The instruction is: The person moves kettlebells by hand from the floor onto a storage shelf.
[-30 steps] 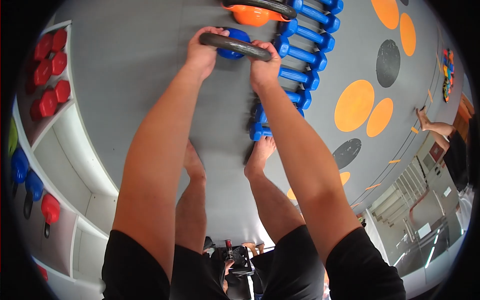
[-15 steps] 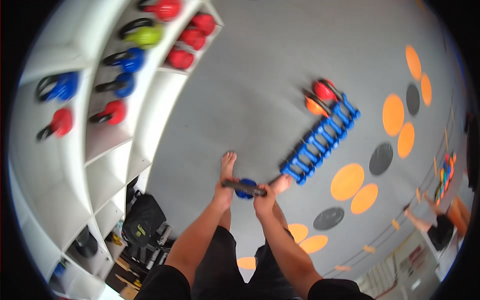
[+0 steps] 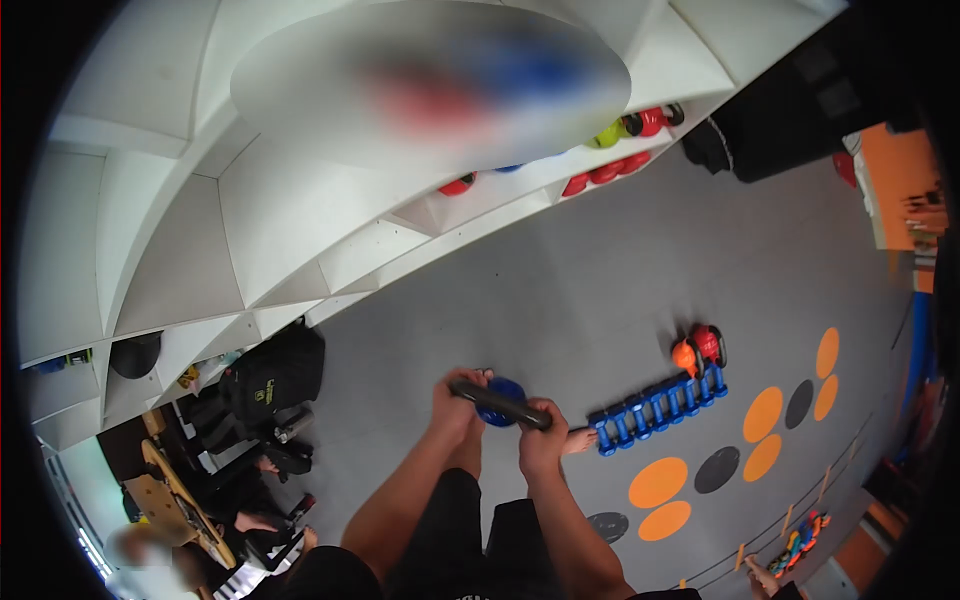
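A blue kettlebell [image 3: 500, 402] with a thick black handle hangs in front of my legs, held by both hands. My left hand [image 3: 456, 406] is wrapped round the handle's left end. On the right end of the handle, my right hand [image 3: 541, 438] is closed. The blue body shows below and behind the handle, over the grey floor. My arms stretch downward, and one bare foot [image 3: 579, 440] is visible beside the row of dumbbells.
Blue dumbbells [image 3: 655, 408] line the floor at right, with an orange kettlebell [image 3: 684, 355] and a red kettlebell [image 3: 708, 342] behind. White shelving [image 3: 300, 225] holds more weights. A black backpack [image 3: 275, 375] lies at left. Other people are at the lower edges.
My view has turned, so the shelving now spans the top and the dumbbells sit lower in view. The kettlebell appears larger and its handle more tilted. Both hands keep their grip.
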Motion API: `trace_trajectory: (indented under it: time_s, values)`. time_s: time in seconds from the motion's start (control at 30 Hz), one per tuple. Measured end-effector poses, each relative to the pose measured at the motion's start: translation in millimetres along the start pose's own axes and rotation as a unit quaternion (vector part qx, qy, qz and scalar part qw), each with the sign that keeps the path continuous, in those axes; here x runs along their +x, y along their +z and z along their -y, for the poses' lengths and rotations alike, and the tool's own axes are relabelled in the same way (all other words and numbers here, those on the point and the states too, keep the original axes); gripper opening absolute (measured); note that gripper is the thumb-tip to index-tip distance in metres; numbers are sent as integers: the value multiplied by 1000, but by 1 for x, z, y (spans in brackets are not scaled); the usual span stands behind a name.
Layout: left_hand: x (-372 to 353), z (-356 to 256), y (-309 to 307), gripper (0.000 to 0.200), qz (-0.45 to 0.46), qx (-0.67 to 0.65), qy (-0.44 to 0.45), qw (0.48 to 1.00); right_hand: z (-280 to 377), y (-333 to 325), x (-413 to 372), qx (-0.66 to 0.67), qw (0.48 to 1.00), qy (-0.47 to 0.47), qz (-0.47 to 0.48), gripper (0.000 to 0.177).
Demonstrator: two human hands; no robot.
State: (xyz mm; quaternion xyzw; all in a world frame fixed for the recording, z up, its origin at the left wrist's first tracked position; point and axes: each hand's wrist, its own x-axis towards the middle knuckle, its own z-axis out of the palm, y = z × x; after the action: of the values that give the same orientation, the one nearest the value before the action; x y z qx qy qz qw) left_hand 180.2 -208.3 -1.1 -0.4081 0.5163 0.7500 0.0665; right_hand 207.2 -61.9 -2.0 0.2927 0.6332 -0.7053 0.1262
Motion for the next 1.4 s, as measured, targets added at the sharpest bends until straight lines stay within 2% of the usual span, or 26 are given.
trace_trajectory:
  time_s: [0.1,0.17,0.23,0.3,0.4,0.5,0.57,0.67,0.77,0.83,0.97,1.03,1.17,1.3,1.37,1.4]
  values:
    - [37,-98,0,13,36,32,103,994,82,68,24,0,991,-122,54,24]
    - [63,-165,1,10,75,0,152,985,134,114,38,27,981,-171,87,23]
    - [94,-225,1,5,81,-62,163,981,170,159,56,40,974,-203,94,19]
    - [114,-287,6,9,87,-52,164,981,193,201,73,58,968,-226,98,17]
    - [162,-339,4,9,46,-38,181,982,219,255,95,82,967,-220,96,17]
    - [199,-370,-2,13,58,-40,184,980,232,295,118,83,963,-241,86,17]
    - [227,-378,-11,13,85,-52,173,980,230,311,127,60,962,-257,72,18]
    - [239,-388,-10,17,65,-62,156,984,231,331,141,9,954,-296,47,22]
    - [246,-393,-12,18,50,-71,158,984,237,340,145,6,958,-284,46,23]
    - [258,-394,-19,17,58,-79,159,982,233,342,145,-30,945,-324,33,19]
    - [282,-387,-42,14,162,-106,158,968,225,336,149,-81,896,-435,41,22]
    - [273,-380,-42,14,180,-113,177,961,223,332,151,-75,895,-437,46,24]
    - [244,-376,-18,22,108,-74,221,966,223,323,159,-60,896,-437,45,26]
    - [238,-369,-17,32,86,-27,256,963,225,306,160,-54,911,-391,119,41]
    - [228,-369,-9,35,66,-44,262,962,221,294,165,-60,905,-399,138,52]
    - [225,-369,-6,37,43,-26,275,960,225,282,159,-81,912,-357,188,63]
